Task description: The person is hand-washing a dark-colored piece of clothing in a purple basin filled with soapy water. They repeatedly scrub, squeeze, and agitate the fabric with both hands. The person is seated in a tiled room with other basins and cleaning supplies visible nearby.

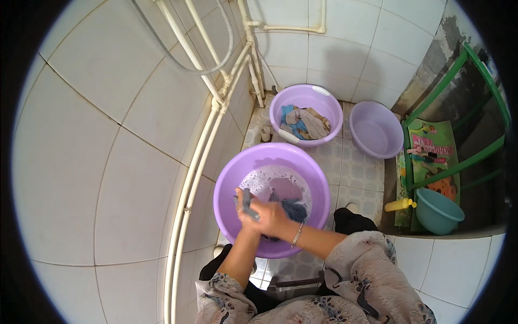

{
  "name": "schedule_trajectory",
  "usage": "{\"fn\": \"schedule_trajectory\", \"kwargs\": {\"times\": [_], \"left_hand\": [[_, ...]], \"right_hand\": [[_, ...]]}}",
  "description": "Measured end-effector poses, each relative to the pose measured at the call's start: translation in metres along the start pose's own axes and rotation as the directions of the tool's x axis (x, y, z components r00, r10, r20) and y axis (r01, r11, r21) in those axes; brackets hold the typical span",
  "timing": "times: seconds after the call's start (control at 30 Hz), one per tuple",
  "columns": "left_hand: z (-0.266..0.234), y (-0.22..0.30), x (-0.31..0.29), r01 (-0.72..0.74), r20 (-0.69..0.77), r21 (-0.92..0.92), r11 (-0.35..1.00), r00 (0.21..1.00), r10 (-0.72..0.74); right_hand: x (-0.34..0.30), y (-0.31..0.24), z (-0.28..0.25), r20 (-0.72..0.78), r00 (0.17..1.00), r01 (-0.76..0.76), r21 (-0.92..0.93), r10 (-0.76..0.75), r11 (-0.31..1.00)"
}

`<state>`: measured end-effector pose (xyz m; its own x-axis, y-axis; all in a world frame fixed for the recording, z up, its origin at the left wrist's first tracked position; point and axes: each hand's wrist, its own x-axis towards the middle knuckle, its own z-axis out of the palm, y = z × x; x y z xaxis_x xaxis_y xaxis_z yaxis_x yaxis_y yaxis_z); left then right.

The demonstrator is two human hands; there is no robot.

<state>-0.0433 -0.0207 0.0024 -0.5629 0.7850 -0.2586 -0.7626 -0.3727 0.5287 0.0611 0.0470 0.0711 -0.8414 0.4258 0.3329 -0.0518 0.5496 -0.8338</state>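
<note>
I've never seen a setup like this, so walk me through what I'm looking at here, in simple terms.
There is no machine here, only a person's two bare hands. The single picture comes from a wide fisheye camera worn on the head, looking down, so straight edges bend and the corners go black.

The left hand and the right hand, with a bracelet at its wrist, are pressed together around a grey-blue cloth. The exact finger positions are hard to make out.

Beneath them, a large purple basin holds sudsy water and dark fabric. On the tiled floor beyond stand a basin with white handles, containing clothes, and a lilac basin.
</note>
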Motion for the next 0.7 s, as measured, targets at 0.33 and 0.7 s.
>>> {"fn": "schedule_trajectory", "kwargs": {"times": [0.33,0.7], "left_hand": [[0.004,0.006,-0.002,0.110,-0.119,0.035,0.993,0.987,-0.106],[0.054,0.019,-0.008,0.096,-0.360,-0.045,0.994,0.927,-0.106]], "right_hand": [[-0.009,-0.006,0.003,0.018,0.993,0.121,-0.177,-0.120,0.977],[0.028,0.034,-0.031,-0.243,0.885,-0.315,0.314,0.396,0.896]]}}
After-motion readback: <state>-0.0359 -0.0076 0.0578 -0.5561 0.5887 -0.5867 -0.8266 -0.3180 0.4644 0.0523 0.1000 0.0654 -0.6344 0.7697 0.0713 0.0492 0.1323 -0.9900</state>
